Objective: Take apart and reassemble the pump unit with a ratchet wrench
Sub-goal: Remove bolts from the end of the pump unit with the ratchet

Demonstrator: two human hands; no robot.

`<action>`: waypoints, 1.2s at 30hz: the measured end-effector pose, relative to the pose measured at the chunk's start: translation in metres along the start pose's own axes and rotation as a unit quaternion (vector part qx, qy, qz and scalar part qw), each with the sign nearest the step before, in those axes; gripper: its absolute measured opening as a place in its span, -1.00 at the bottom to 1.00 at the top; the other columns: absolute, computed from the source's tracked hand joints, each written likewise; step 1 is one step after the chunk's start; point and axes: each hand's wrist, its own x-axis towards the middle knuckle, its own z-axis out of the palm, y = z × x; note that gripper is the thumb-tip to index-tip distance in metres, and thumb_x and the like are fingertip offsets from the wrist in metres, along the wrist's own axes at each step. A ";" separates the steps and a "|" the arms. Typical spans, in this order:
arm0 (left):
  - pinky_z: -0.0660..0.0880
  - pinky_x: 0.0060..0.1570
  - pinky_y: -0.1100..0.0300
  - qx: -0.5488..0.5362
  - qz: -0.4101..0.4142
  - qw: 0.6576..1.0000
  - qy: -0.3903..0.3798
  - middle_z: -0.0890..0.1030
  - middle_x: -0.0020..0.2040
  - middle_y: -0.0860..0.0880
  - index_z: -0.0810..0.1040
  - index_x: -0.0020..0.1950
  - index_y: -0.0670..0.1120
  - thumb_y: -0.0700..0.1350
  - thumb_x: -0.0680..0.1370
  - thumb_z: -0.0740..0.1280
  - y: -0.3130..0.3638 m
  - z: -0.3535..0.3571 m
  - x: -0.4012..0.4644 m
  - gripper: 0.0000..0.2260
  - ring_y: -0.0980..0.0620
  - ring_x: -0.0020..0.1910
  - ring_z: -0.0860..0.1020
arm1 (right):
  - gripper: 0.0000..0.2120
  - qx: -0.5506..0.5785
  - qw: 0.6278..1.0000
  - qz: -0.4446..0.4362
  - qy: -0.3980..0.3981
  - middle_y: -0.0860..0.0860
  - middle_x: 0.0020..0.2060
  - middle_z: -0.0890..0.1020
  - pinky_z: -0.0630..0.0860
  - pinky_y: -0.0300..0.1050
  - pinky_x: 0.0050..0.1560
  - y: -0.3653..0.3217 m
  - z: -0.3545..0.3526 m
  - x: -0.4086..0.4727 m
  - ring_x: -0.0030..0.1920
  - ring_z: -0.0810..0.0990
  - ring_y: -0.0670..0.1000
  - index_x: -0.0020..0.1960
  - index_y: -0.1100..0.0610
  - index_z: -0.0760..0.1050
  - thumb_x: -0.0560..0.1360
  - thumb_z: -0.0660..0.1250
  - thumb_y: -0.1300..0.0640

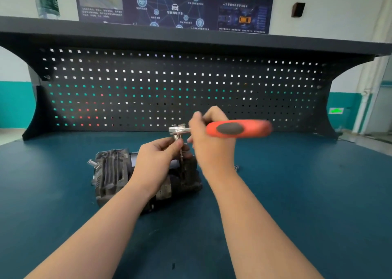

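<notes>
Two bare arms reach in from the bottom, over the blue table [297, 193]. Left hand [158, 162] sits right on top of the pump [112, 172], fingers curled and pinching the metal socket [177, 137] under the wrench head. Right hand [209, 138] wraps the neck of the wrench [233, 128], just where the orange grip starts. Wrench held up level, above the pump, head to the left, orange end sticking out to the right and blurry.

Pump: dark metal with ribs, lying on its side on the table, partly hidden under the left hand and wrist. Looks heavy and hard, maybe greasy, so likely to stay put but slip in the fingers. Best held by the ribbed body, not by the small shiny stub [91, 162] on its left end.

Wrench: stiff metal with a soft grip. Better pull from farther out on the orange part. Thin shaft below the socket points down at the pump; cannot tell if it sits on a bolt.

Tiny shiny bit [237, 167] lies on the table near the right wrist, too small to name. Black board with holes [169, 83] stands behind, shelf [191, 36] on top, poster [174, 5] on the wall.
</notes>
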 end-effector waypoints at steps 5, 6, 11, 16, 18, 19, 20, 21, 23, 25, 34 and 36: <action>0.57 -0.10 0.14 -0.047 -0.037 0.998 -0.013 0.70 -0.12 -0.10 0.68 -0.17 -0.07 0.05 0.41 0.44 0.001 -0.001 0.005 -0.81 -0.07 -0.13 0.68 | -0.85 0.357 0.840 0.404 0.067 0.01 -0.47 0.50 0.39 -0.32 -0.56 0.026 -0.019 0.012 -0.56 0.49 -0.10 -0.21 0.19 0.42 0.52 0.31 0.24; 0.55 -0.04 0.10 -0.044 -0.049 0.997 -0.030 0.70 -0.09 -0.08 0.68 -0.15 -0.05 0.07 0.43 0.40 0.002 -0.001 0.006 -0.80 -0.06 -0.12 0.68 | -0.86 0.348 0.841 0.408 0.068 0.03 -0.44 0.50 0.39 -0.32 -0.56 0.028 -0.019 0.012 -0.56 0.50 -0.10 -0.20 0.19 0.42 0.52 0.30 0.25; 0.49 0.07 -0.06 -0.032 -0.052 0.997 -0.053 0.69 -0.11 -0.07 0.65 -0.04 -0.11 -0.12 0.57 0.28 0.002 -0.003 0.004 -0.84 -0.03 -0.13 0.67 | -0.74 0.076 0.990 0.119 -0.015 -0.01 -0.54 0.47 0.42 -0.19 -0.51 0.004 -0.007 0.011 -0.51 0.52 0.02 -0.35 0.10 0.27 0.47 0.27 0.20; 0.48 -0.29 0.33 0.049 -0.004 0.998 -0.038 0.63 -0.31 0.21 0.59 -0.08 0.08 -0.16 0.57 0.24 0.005 -0.004 0.000 -0.82 0.25 -0.31 0.57 | -0.70 -0.177 0.945 -0.269 -0.064 -0.02 -0.35 0.27 0.27 -0.10 -0.42 -0.010 0.018 -0.019 -0.40 0.27 0.05 -0.29 0.09 0.17 0.41 0.29 0.28; 0.46 -0.37 0.44 0.070 -0.003 0.998 -0.011 0.62 -0.38 0.25 0.61 -0.20 0.07 -0.23 0.56 0.25 0.006 -0.003 -0.003 -0.74 0.33 -0.39 0.56 | -0.69 -0.139 0.956 -0.256 -0.042 -0.03 -0.37 0.27 0.26 -0.15 -0.39 -0.006 0.017 -0.017 -0.40 0.25 -0.01 -0.31 0.07 0.17 0.42 0.28 0.28; 0.49 -0.38 0.38 0.049 -0.005 0.999 -0.001 0.64 -0.37 0.17 0.65 -0.26 0.01 -0.22 0.53 0.30 0.006 -0.002 -0.003 -0.77 0.28 -0.39 0.57 | -0.68 -0.105 0.972 -0.208 -0.021 -0.03 -0.41 0.29 0.26 -0.17 -0.38 -0.003 0.013 -0.012 -0.41 0.28 -0.02 -0.34 0.06 0.17 0.44 0.27 0.27; 0.55 -0.32 0.27 0.025 -0.015 1.000 0.001 0.67 -0.32 0.07 0.67 -0.24 -0.06 -0.19 0.51 0.34 0.007 0.000 -0.003 -0.83 0.18 -0.34 0.61 | -0.67 -0.059 0.990 -0.124 -0.002 -0.03 -0.47 0.33 0.30 -0.15 -0.39 0.000 0.008 -0.006 -0.44 0.34 -0.02 -0.37 0.06 0.18 0.46 0.26 0.25; 0.58 -0.23 0.14 0.001 -0.027 1.000 0.002 0.68 -0.27 -0.01 0.67 -0.22 -0.10 -0.15 0.51 0.37 0.008 0.002 -0.003 -0.87 0.08 -0.28 0.64 | -0.67 0.009 1.000 -0.015 0.011 -0.03 -0.52 0.38 0.35 -0.13 -0.44 0.004 0.002 0.000 -0.48 0.42 0.00 -0.38 0.07 0.22 0.49 0.25 0.24; 0.55 -0.11 -0.04 -0.022 -0.050 0.998 -0.003 0.69 -0.21 -0.04 0.65 -0.19 -0.08 -0.07 0.52 0.36 0.008 0.002 -0.002 -0.85 -0.02 -0.18 0.67 | -0.73 0.198 0.958 0.204 0.024 -0.02 -0.55 0.45 0.41 -0.21 -0.53 0.015 -0.010 0.010 -0.56 0.49 -0.02 -0.32 0.11 0.31 0.53 0.26 0.25; 0.52 -0.11 0.00 -0.008 -0.060 0.998 -0.020 0.69 -0.16 -0.01 0.64 -0.14 -0.04 -0.03 0.56 0.30 0.005 0.001 0.001 -0.83 0.00 -0.15 0.67 | -0.83 0.326 0.886 0.328 0.044 0.01 -0.49 0.50 0.43 -0.28 -0.55 0.026 -0.018 0.013 -0.56 0.52 -0.07 -0.21 0.15 0.38 0.54 0.29 0.25; 0.56 0.02 -0.03 0.011 -0.037 0.999 -0.013 0.69 -0.18 -0.10 0.67 -0.14 -0.14 -0.21 0.52 0.34 0.007 0.001 -0.001 -0.89 -0.02 -0.15 0.66 | -0.69 -0.069 0.991 -0.093 -0.072 -0.01 -0.46 0.37 0.43 -0.12 -0.38 -0.005 -0.003 0.003 -0.39 0.46 0.06 -0.35 0.12 0.23 0.49 0.28 0.19; 0.58 -0.08 0.01 0.022 -0.034 0.999 0.002 0.69 -0.27 -0.02 0.69 -0.27 -0.04 -0.23 0.43 0.37 0.008 0.001 -0.003 -0.85 0.05 -0.21 0.64 | -0.69 -0.128 0.965 -0.198 -0.112 -0.03 -0.41 0.30 0.26 -0.32 -0.36 -0.009 -0.002 -0.002 -0.38 0.30 -0.04 -0.34 0.13 0.22 0.47 0.31 0.24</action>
